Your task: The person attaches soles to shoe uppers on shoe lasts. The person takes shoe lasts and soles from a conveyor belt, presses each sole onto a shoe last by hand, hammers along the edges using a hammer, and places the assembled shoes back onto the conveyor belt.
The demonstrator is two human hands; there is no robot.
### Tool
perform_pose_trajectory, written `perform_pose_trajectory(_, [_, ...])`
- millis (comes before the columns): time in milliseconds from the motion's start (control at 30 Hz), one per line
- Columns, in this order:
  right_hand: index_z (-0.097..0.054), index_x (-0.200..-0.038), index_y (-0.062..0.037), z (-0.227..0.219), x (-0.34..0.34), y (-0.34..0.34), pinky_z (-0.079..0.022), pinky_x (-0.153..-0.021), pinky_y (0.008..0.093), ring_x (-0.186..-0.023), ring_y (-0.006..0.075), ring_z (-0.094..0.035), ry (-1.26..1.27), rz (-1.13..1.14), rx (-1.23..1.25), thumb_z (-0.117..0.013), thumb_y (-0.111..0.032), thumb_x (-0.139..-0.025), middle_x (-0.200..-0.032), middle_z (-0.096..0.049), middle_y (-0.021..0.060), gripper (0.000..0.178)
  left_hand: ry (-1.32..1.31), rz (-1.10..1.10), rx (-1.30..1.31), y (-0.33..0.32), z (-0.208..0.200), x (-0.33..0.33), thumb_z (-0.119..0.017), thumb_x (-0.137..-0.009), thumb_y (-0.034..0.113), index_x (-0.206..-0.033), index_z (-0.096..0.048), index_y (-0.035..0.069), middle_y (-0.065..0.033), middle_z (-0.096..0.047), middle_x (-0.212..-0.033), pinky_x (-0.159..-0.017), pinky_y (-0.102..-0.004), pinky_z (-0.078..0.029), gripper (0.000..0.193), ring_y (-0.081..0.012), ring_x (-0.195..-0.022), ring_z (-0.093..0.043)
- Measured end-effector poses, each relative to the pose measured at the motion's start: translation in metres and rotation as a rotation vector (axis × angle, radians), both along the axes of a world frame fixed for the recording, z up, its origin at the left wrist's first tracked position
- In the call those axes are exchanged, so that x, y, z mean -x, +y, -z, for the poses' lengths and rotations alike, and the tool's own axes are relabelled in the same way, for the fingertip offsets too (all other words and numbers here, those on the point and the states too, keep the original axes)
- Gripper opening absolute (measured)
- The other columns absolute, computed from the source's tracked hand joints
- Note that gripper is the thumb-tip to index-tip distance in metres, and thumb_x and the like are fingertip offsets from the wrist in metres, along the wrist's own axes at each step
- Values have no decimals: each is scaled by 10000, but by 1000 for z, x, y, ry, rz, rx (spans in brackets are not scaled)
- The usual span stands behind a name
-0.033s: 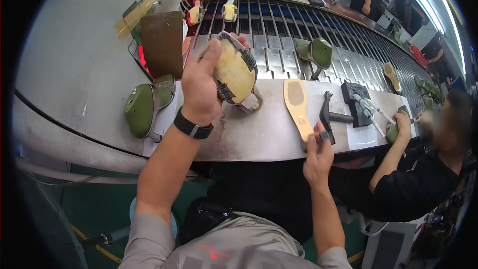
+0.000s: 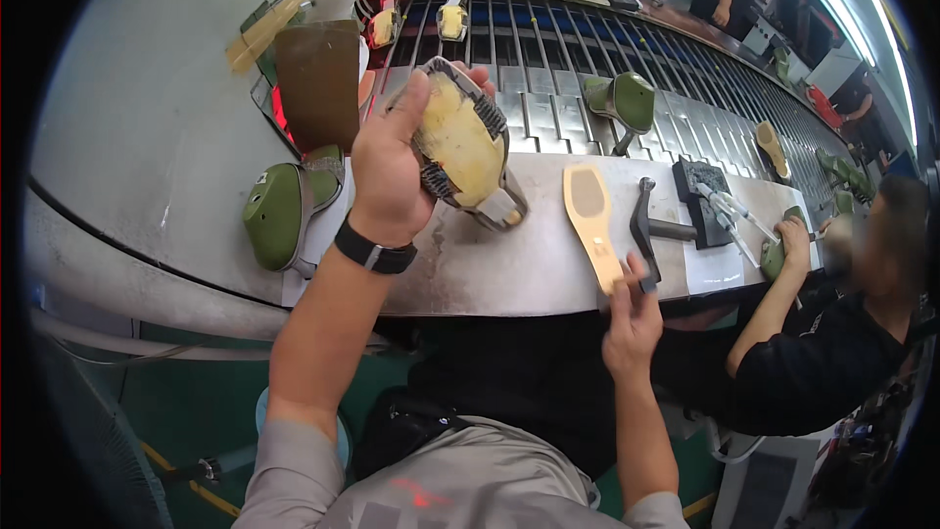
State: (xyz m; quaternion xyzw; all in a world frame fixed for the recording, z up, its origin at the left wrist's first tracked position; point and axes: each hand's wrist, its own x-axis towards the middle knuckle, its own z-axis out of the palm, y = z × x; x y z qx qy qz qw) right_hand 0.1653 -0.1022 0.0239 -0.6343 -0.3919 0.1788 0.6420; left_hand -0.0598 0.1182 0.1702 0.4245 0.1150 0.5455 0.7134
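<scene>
My left hand (image 2: 387, 176) grips a shoe upper on its last (image 2: 465, 147), tilted with the underside toward me. That underside is coated yellow, with dark ribbed pleats along its edges. At the front of the bench, my right hand (image 2: 632, 328) pinches one end of a tan shoe sole (image 2: 588, 201) between thumb and fingers. The sole's wider end carries a darker oval patch and points away from me. A dark band sits around a finger of that hand. Just right of the sole lies a hammer (image 2: 672, 231) with a dark head.
Green shoes on lasts stand left (image 2: 277, 216) and on the slatted conveyor (image 2: 619, 103). Further back, yellow-coated uppers (image 2: 451, 20) sit on rollers. A black block (image 2: 697, 191) holds white brushes. At right, a co-worker's hand (image 2: 791, 243) holds a green shoe. A brown board (image 2: 318, 88) stands left.
My right hand and the sole have shifted slightly toward me and to the right. The held upper has turned a little, its lower end moving right.
</scene>
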Motion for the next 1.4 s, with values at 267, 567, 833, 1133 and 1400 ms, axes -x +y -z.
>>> perform_pose_trajectory(267, [-488, -1474, 47, -9, 36, -88, -593, -986, 427, -1198, 359, -705, 848, -328, 76, -602, -364, -1035, -1386, -630, 313, 612, 63, 292, -51, -19, -1, -18, -587, -1098, 208, -1542, -458, -5, -291, -639, -1387, -1073, -470, -575, 509, -374, -1303, -650])
perform_pose_trajectory(567, [-611, -1329, 113, -38, 50, -40, -642, -924, 480, -1057, 349, -760, 757, -524, -78, -596, -92, -1080, -1210, -730, 288, 323, 130, 359, -150, -39, -10, -20, -569, -1083, 165, -1519, -490, -26, -317, -623, -1409, -1105, -491, -549, 482, -390, -1326, -635])
perform_pose_trajectory(833, [-641, -1271, 127, -120, 78, -16, -645, -897, 407, -997, 282, -771, 404, -792, -90, -509, -126, -1128, -1178, -745, 229, 319, 219, 435, -228, -65, -12, -14, -551, -1104, 187, -1511, -490, -49, -288, -618, -1436, -1155, -459, -503, 474, -354, -1360, -614])
perform_pose_trajectory(1133, [-750, -1125, 84, -118, 85, 0, -584, -721, 280, -873, 133, -729, 364, -683, -76, -616, -179, -1098, -979, -795, 116, 296, 242, 403, -240, -80, -10, -5, -813, -879, 614, -1485, -499, -68, -277, -621, -1439, -1124, -469, -526, 965, -339, -1365, -612])
perform_pose_trajectory(1400, [-758, -1132, 82, -124, 91, 0, -596, -788, 304, -914, 160, -752, 281, -621, -145, -654, -149, -1078, -1027, -807, 139, 259, 219, 382, -403, -78, 0, -2, -886, -821, 394, -1467, -518, -78, -280, -634, -1424, -1115, -441, -527, 881, -316, -1337, -634])
